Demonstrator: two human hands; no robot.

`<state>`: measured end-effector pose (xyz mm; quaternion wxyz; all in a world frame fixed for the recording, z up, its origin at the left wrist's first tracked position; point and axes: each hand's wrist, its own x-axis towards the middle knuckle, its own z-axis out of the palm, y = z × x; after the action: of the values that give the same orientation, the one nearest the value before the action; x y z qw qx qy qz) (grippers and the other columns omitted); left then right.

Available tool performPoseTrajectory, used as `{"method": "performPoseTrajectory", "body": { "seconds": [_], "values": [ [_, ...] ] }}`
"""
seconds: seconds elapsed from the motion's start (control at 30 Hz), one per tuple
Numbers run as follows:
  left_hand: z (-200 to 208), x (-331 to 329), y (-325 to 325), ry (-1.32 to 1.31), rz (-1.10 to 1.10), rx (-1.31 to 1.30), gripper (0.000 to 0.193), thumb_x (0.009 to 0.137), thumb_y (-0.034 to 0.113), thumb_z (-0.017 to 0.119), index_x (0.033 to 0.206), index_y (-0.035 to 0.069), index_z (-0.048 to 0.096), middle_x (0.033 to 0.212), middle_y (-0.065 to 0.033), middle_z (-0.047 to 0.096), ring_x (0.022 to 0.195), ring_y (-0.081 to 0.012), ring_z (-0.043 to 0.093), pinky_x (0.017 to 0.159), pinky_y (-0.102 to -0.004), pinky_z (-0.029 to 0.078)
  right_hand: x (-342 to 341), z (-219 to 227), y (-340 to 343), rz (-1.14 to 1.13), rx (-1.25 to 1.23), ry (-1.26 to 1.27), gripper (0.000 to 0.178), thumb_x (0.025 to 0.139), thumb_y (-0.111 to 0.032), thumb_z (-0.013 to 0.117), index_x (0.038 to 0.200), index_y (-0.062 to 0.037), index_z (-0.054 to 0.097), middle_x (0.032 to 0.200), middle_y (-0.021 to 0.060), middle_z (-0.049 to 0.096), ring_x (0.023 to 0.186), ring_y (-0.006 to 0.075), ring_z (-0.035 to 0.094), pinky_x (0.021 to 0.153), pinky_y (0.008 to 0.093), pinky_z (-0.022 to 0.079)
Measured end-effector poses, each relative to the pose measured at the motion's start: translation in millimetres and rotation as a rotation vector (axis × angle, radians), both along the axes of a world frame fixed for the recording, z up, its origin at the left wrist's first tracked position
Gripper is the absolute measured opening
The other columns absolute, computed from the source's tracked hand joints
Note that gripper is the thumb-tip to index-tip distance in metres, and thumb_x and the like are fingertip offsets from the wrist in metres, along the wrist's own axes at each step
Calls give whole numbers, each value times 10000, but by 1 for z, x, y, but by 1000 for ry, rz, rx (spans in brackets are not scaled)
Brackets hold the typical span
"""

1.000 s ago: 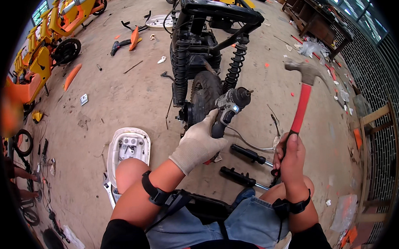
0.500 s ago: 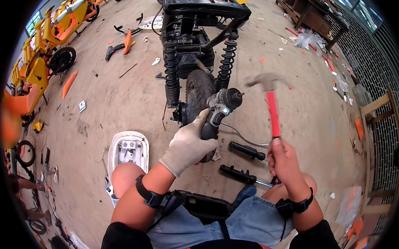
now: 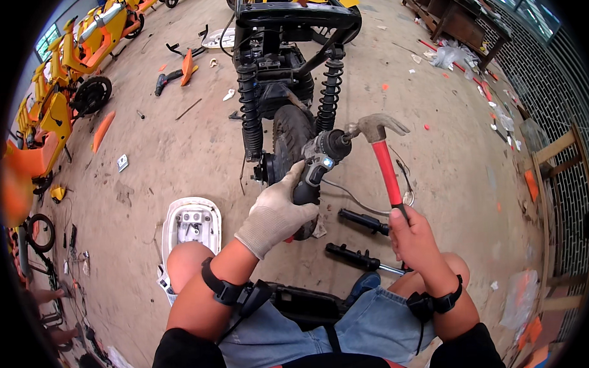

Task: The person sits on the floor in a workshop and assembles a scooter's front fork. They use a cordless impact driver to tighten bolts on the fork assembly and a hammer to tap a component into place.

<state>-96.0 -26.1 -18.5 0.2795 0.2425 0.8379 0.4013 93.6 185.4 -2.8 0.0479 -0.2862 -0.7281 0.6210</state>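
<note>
The power drill [image 3: 318,160] is in front of the scooter's rear wheel [image 3: 285,139], gripped by the gloved left hand [image 3: 277,216], chuck pointing up and right. The bare right hand [image 3: 414,237] is closed around the handle of a claw hammer [image 3: 383,156], whose face is at the drill's tip; whether they touch, I cannot tell. A glancing blow could slide off the narrow tip toward the gloved fingers, and a loose hold could let the drill twist; hard knocks might also harm the chuck. The dusty floor [image 3: 183,146] carries two black damper tubes [image 3: 352,255], a white shell [image 3: 193,228] and scattered scraps, with yellow scooters [image 3: 55,111] along the left and a dark table [image 3: 454,15] at far right.
</note>
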Motion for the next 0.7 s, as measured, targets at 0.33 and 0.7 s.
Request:
{"method": "performPoseTrajectory", "body": {
  "seconds": [0.33,0.7],
  "values": [
    [2,0,2,-7,2,-23,958,734,335,705,1582,99,326,1161,-224,703,1070,-328,698,949,-370,536,5,8,1,-123,-103,150,428,1063,-452,517,895,-59,506,625,-9,469,448,66,433,396,241,370],
    [-4,1,2,3,23,40,941,733,296,765,1552,45,376,1114,-186,708,1016,-246,704,915,-329,538,5,5,-3,-61,-42,46,419,1070,-449,497,901,-66,504,618,-3,478,442,65,443,399,252,385]
  ]
}}
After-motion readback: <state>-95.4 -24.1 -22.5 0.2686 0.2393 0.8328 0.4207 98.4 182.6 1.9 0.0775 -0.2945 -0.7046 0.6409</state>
